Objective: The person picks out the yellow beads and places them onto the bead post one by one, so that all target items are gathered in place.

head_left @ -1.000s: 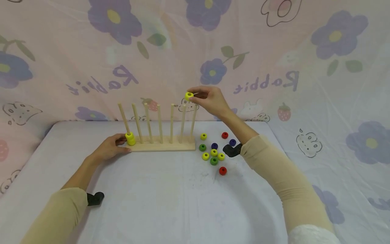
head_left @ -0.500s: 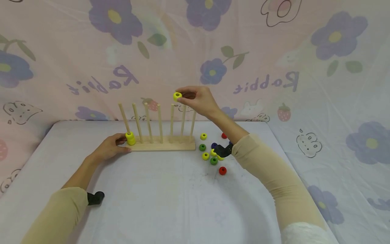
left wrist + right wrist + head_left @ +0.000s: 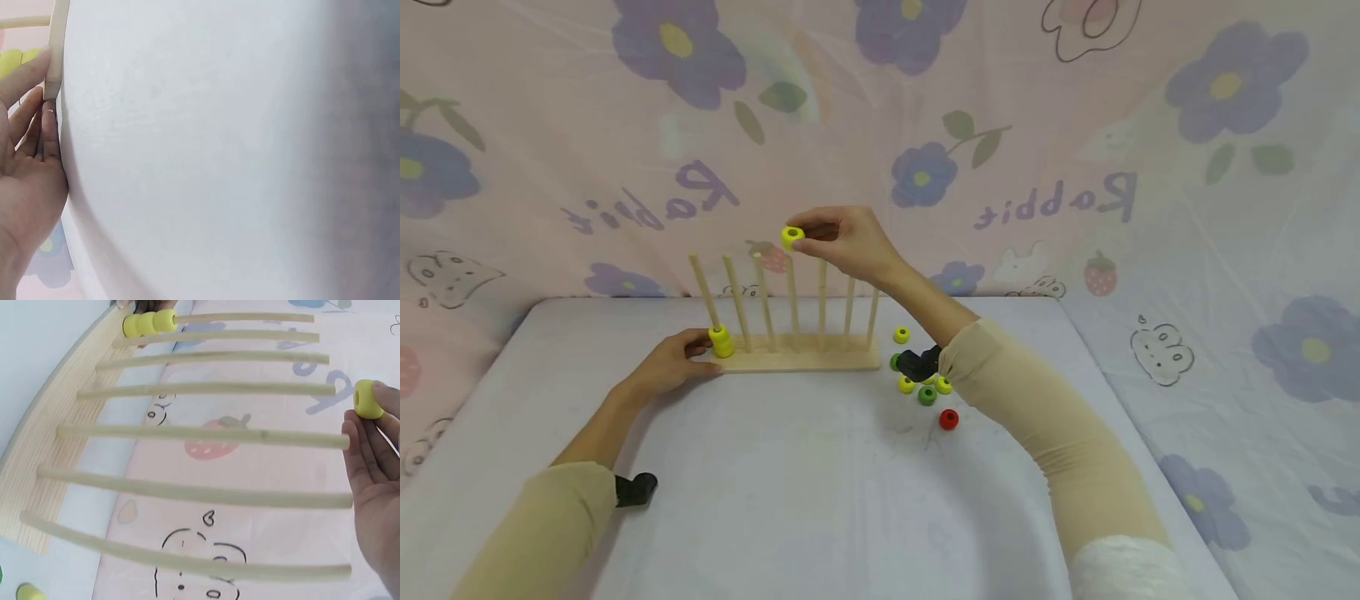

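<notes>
Right hand (image 3: 848, 242) pinches one round yellow bead (image 3: 792, 238).
Left hand (image 3: 666, 362) grips the pale wooden seven-peg rack (image 3: 797, 361) holding three round yellow beads (image 3: 145, 324).

beige sleeves (image 3: 1052, 442), both arms | black rounded piece (image 3: 637, 489) by each wrist | white fabric (image 3: 1126, 570) bordering right sleeve

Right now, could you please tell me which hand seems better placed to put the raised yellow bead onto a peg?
Probably the right hand: it pinches the yellow bead above the pegs, while the left hand holds the wooden base beside the stacked beads.
</notes>
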A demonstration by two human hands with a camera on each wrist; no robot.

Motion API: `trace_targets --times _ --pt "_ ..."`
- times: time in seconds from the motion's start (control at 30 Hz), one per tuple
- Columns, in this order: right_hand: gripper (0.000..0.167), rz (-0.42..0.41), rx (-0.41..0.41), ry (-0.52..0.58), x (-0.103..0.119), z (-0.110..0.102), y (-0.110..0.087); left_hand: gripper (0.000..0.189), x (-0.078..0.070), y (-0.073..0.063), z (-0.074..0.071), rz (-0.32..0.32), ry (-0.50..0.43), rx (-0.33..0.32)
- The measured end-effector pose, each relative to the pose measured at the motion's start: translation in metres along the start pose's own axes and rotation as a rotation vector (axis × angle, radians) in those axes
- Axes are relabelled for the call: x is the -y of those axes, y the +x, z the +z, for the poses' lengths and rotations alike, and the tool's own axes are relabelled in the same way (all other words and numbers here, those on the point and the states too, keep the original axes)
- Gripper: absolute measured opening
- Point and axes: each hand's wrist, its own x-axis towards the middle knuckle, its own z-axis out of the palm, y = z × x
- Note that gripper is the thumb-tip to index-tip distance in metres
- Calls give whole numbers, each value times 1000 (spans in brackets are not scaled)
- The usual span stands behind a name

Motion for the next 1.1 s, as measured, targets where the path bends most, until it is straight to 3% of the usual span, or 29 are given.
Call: trace_targets --times 0.37,0.7,1.1 --pt "29 -32 48 4 11 24 16 84 -3 -3 -1 -21 19 -1" --pt "28 35 87 4 21 44 31 84 -5 -7 -3 -34 8 -1" --pt "32 98 159 -31 27 56 46 84 -6 -2 -3 -6 15 4"
